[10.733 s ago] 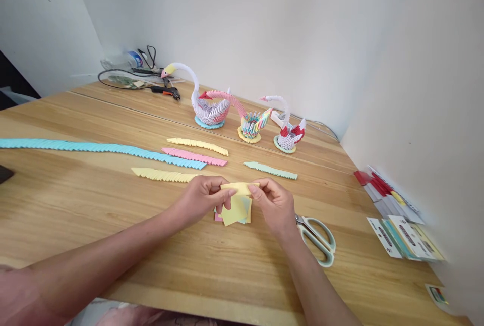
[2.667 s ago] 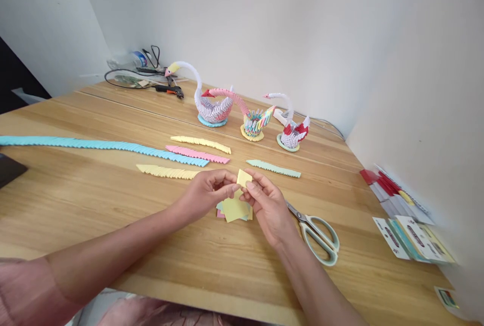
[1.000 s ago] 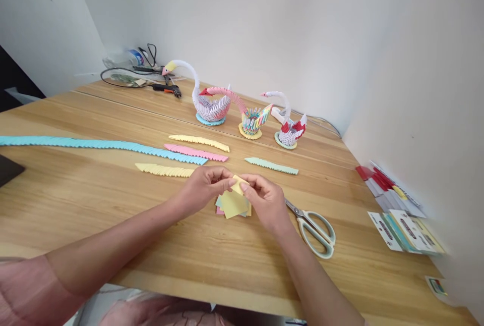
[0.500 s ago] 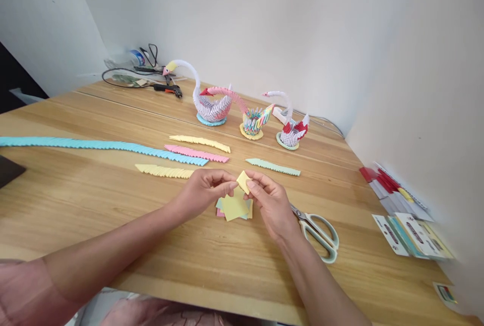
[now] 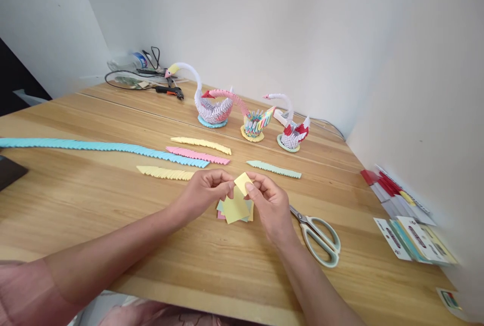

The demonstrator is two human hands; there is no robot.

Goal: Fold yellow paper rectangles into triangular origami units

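Note:
A small folded yellow paper point(image 5: 242, 183) is pinched in my right hand point(image 5: 269, 202), thumb on its face. My left hand point(image 5: 206, 192) has its thumb and fingers pressed together at the paper's left corner. Below both hands lies a stack of square paper sheets point(image 5: 236, 208), yellow on top, with green, pink and blue edges showing. The scissors point(image 5: 319, 237) rest to the right of my right hand, their blade tips partly hidden behind it.
Folded-paper strips lie beyond my hands: blue point(image 5: 94, 146), pink point(image 5: 198, 155), yellow point(image 5: 164, 172) and green point(image 5: 274, 168). Three paper swans point(image 5: 214, 111) stand farther back. A glue gun point(image 5: 170, 91) and cables are back left. Paper packs point(image 5: 418, 237) lie at right.
The small yellow paper has turned and shows a broader, flatter face between my fingers. My hands have stayed in nearly the same place, and the view has shifted slightly.

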